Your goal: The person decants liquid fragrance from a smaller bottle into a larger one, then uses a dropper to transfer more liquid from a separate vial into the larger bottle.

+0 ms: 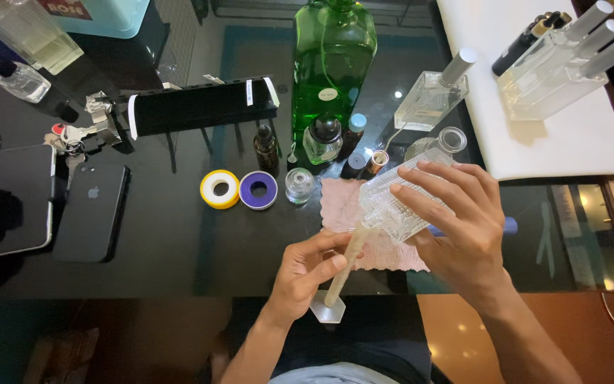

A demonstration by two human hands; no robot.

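The right hand point(456, 227) hides much of the ribbed glass bottle point(399, 199).

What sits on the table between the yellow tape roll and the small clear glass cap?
In the head view, a purple tape roll lies between the yellow tape roll and the clear glass cap, all three in a row on the black table.

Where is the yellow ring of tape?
In the head view, the yellow ring of tape lies left of centre on the black glass table, touching the purple ring of tape, right of the black phone.
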